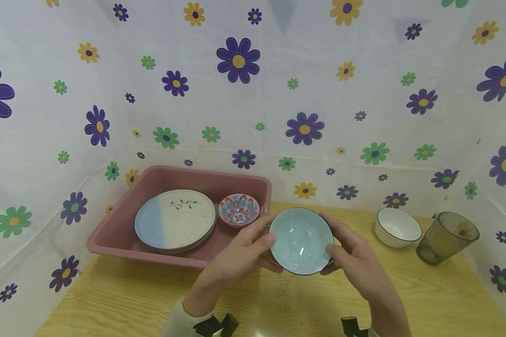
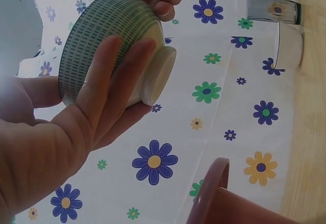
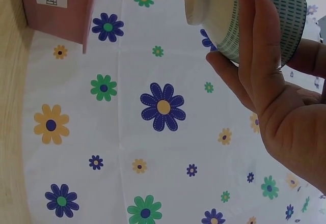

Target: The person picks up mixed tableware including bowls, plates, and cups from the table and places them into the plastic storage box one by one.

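Note:
A bowl (image 1: 301, 241), pale blue with fine rings inside, is held up over the table between both hands, its inside facing the head camera. In the left wrist view the outside of the bowl (image 2: 109, 30) shows green dashes and a white foot. My left hand (image 1: 246, 248) grips its left side, thumb over the rim and fingers spread along the outer wall. On the opposite side my right hand (image 1: 354, 257) holds it the same way, thumb at the rim; the right wrist view shows its fingers (image 3: 260, 35) against the dashed wall.
To the left stands a pink basin (image 1: 122, 224) with stacked plates (image 1: 185, 220) and a red-and-blue patterned bowl (image 1: 239, 210) in it. A white bowl (image 1: 398, 227) and a tinted glass (image 1: 444, 238) stand at the right on the wooden table (image 1: 130, 295). A flowered cloth (image 1: 261, 103) hangs behind.

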